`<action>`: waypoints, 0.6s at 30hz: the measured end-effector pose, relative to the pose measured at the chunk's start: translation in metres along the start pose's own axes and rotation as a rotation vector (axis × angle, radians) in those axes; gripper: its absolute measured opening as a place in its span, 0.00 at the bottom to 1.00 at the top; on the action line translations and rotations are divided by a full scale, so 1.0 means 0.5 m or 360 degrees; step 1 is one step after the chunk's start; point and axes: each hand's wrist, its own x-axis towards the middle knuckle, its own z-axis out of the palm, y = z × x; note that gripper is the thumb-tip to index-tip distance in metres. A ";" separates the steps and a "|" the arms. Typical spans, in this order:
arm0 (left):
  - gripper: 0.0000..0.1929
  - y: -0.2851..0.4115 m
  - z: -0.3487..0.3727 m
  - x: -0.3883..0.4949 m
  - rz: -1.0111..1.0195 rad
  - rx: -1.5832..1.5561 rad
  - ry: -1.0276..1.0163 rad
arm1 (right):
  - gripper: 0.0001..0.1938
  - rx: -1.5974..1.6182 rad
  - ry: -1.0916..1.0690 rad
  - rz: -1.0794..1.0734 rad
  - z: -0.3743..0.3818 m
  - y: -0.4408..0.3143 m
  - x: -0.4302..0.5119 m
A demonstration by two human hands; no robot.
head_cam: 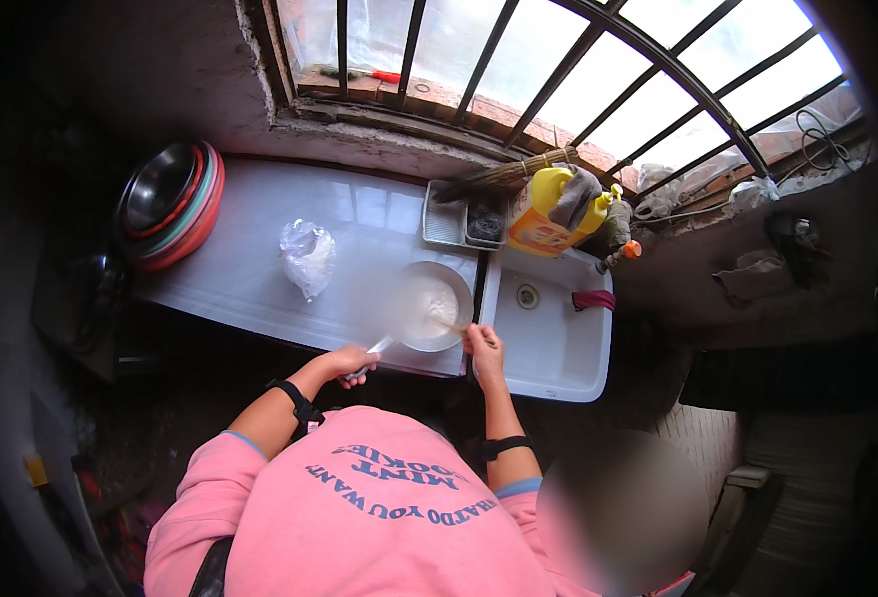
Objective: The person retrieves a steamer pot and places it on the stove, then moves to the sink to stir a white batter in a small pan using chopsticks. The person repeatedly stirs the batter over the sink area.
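A round metal pan [466, 291] with a white, flour-like mass [439, 302] inside stands on the counter beside the sink. My left hand [355, 363] is closed around the pan's handle [381, 347], at the counter's front edge. In my right hand [485, 349] I grip thin wooden chopsticks [452, 325], whose far ends reach into the white mass. To the left of the pan lies a crumpled clear plastic bag [307, 257] with white contents. A blurred patch hides part of the pan's left side.
Stacked basins [178, 201] stand at the counter's left end. Behind the pan are a divided tray [443, 224], a straw brush [510, 175] and a yellow jug [547, 213]. The white sink [551, 336] on the right has a dark red cloth [594, 300] over its rim. A barred window rises behind.
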 end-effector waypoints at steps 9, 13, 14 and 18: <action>0.25 0.002 0.001 -0.001 0.0028 -0.0006 -0.0011 | 0.14 -0.0009 0.0075 0.0175 -0.013 0.013 -0.015; 0.23 0.003 -0.001 -0.005 -0.0001 0.0010 -0.0025 | 0.13 0.0107 0.0417 -0.0024 -0.022 0.009 -0.030; 0.23 0.004 -0.001 -0.005 0.0001 0.0018 -0.0014 | 0.13 0.0064 0.0250 0.0147 -0.024 0.008 -0.033; 0.23 0.006 0.000 -0.002 -0.0014 0.0033 -0.0017 | 0.13 0.0166 0.0202 0.0041 -0.019 0.010 -0.030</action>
